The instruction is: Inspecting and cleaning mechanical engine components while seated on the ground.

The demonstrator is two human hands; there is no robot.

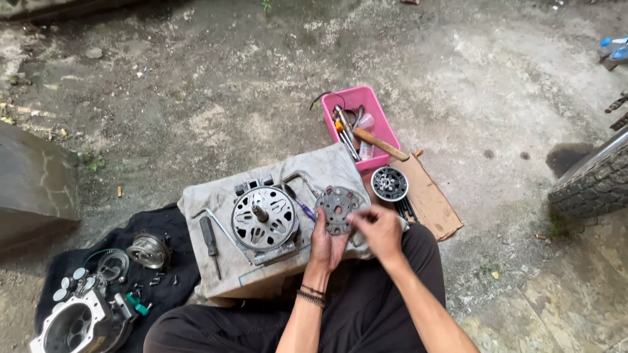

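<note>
Head view: the left hand has its grip clamped on one round perforated metal disc, held above the cloth-covered surface beside one motor housing. The right hand pinches at the disc's rim, fingers together; the work looks like fitting or cleaning, which calls for steadiness.

Ground: rough grey concrete floor, stained and patchy, with small stones and litter scattered across the upper frame.
Lower right: cracked paving with a greenish tinge, bits of weed in the joints.
Left edge: dark stone slab, sloping, at mid-height.
Right edge: knobbly tyre, a dark wet patch just above it.
Lower left: black cloth spread on the ground.
Light: soft, even daylight, no hard shadows.
</note>
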